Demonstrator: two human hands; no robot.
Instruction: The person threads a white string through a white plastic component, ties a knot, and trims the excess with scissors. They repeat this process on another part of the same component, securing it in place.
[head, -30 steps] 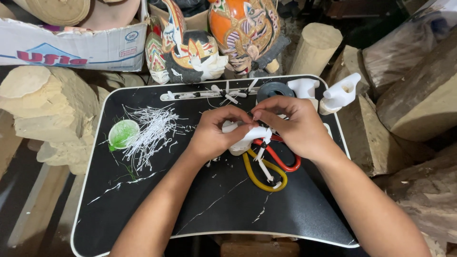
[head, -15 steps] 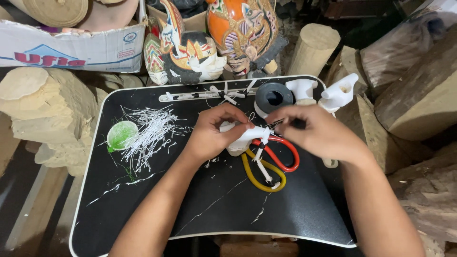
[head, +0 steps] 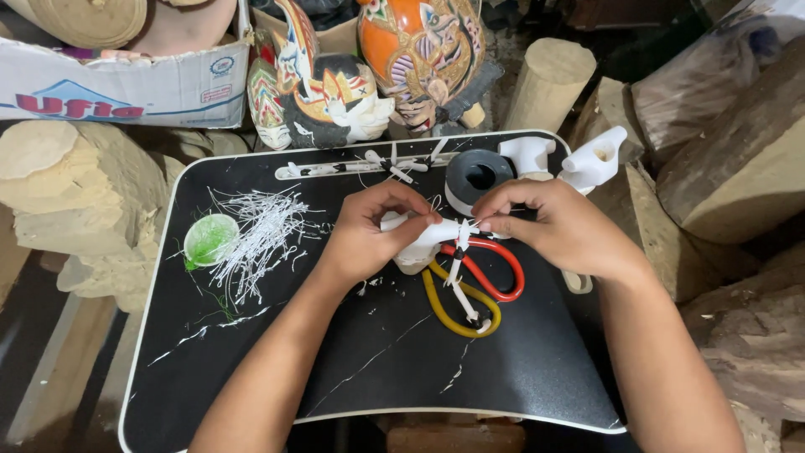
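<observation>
Head view, looking down on a black table point(head: 360, 369) with a white rim, streaked with thin white marks.

Left hand point(head: 369, 231): fingers clenched around a small white carved piece point(head: 423, 243), held just above the table near its middle. Right hand point(head: 558, 226): fingers pinched on a white cord point(head: 457, 268) at the point where it crosses the white carved piece; loose end of the cord hanging down toward the table. Both hands meeting at the piece, fingertips almost touching.

Directly below the hands: red-handled scissors point(head: 499, 273) and yellow-handled scissors point(head: 457, 315), lying overlapped on the table, partly hidden under the white carved piece.

Just behind the right hand: a dark grey roll of tape point(head: 478, 176), standing on its flat side. Beside it, toward the far right corner: two more white carved pieces point(head: 591, 159), one touching the edge of the table.

Left part of the table: a heap of thin white strands point(head: 256, 235), and touching its left side a round green lid point(head: 210, 239). Along the far edge: a narrow white strip point(head: 335, 169) with small white scraps on it.

Beyond the table: painted carved masks point(head: 369, 71), orange, white and black, leaning together; a cardboard box point(head: 126, 84) at far left; pale wooden logs point(head: 50, 184) on both sides.
</observation>
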